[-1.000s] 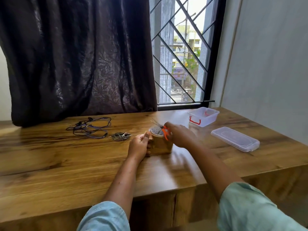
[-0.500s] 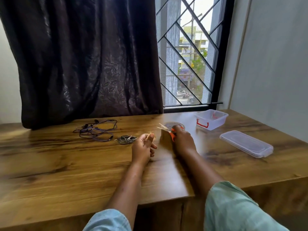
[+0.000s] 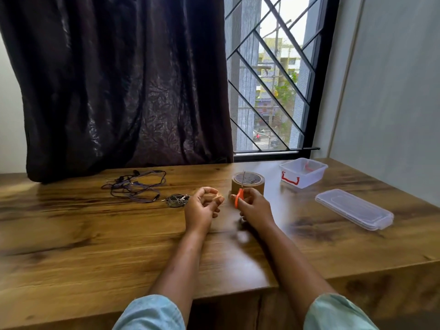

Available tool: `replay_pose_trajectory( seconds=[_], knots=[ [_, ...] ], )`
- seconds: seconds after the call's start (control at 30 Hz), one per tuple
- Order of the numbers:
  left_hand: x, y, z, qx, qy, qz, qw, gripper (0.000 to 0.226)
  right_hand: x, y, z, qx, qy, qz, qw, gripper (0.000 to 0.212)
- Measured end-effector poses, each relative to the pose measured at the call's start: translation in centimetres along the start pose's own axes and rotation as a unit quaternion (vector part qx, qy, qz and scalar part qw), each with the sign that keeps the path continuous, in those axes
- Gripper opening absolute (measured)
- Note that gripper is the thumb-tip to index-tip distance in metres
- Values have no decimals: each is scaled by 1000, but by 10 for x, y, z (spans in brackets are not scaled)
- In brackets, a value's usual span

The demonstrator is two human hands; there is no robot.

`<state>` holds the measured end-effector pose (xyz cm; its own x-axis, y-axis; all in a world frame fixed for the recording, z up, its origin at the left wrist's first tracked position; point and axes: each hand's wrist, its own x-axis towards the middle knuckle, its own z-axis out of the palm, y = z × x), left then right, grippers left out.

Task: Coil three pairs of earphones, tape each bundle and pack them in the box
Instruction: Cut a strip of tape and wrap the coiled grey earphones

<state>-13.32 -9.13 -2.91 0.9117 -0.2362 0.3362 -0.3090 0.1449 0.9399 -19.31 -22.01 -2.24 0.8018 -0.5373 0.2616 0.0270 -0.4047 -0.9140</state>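
A brown tape roll (image 3: 248, 183) stands on the wooden table (image 3: 95, 234), just beyond my hands. My right hand (image 3: 254, 207) grips small orange-handled scissors (image 3: 239, 195), blades pointing up in front of the roll. A short piece of brown tape (image 3: 218, 198) sticks to the fingertips of my left hand (image 3: 202, 208), which is held a little left of the scissors. A coiled grey earphone bundle (image 3: 177, 200) lies left of my left hand. Farther left sprawl loose dark earphones (image 3: 135, 185). The clear box (image 3: 302, 172) with red clips sits at the back right.
The box's clear lid (image 3: 353, 208) lies flat on the right side of the table. A dark curtain (image 3: 119, 91) and a barred window (image 3: 273, 91) stand behind the table. A grey wall (image 3: 392, 91) bounds the right side.
My left hand let go of the tape roll and came away with a cut piece of tape. My right hand drew back from the roll with the scissors. The camera tilted up.
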Motion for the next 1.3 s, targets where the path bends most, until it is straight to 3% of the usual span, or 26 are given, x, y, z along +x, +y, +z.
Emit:
replay_pose_trajectory(
  seconds=[0.17, 0.33, 0.53, 0.67, 0.87, 1.07, 1.23, 1.3],
  knots=[
    [-3, 4, -4, -25, -23, -10, 999, 27, -9, -1, -3, 39, -88, -1, 995, 26],
    [-5, 6, -6, -26, -23, -9, 999, 30, -16, -3, -5, 117, -109, 26, 987, 25],
    [-11, 9, -1, 57, -83, 29, 994, 30, -15, -6, -11, 221, -105, 56, 968, 8],
    [-13, 10, 1, 117, -108, 60, 985, 34, -11, -5, -17, 240, -121, 75, 960, 17],
    [-13, 10, 1, 145, -115, 77, 980, 37, -5, -2, -19, 265, -99, 95, 954, 25],
    [-14, 9, 0, 139, -134, 51, 980, 47, -3, -2, -24, 329, -6, 107, 938, 27],
    [-17, 14, 0, 79, -99, 25, 992, 31, -7, -3, -22, 305, -18, 92, 948, 28],
    [-19, 15, 2, 83, -109, 41, 990, 35, -8, -5, -21, 295, -19, 77, 952, 28]
  ],
)
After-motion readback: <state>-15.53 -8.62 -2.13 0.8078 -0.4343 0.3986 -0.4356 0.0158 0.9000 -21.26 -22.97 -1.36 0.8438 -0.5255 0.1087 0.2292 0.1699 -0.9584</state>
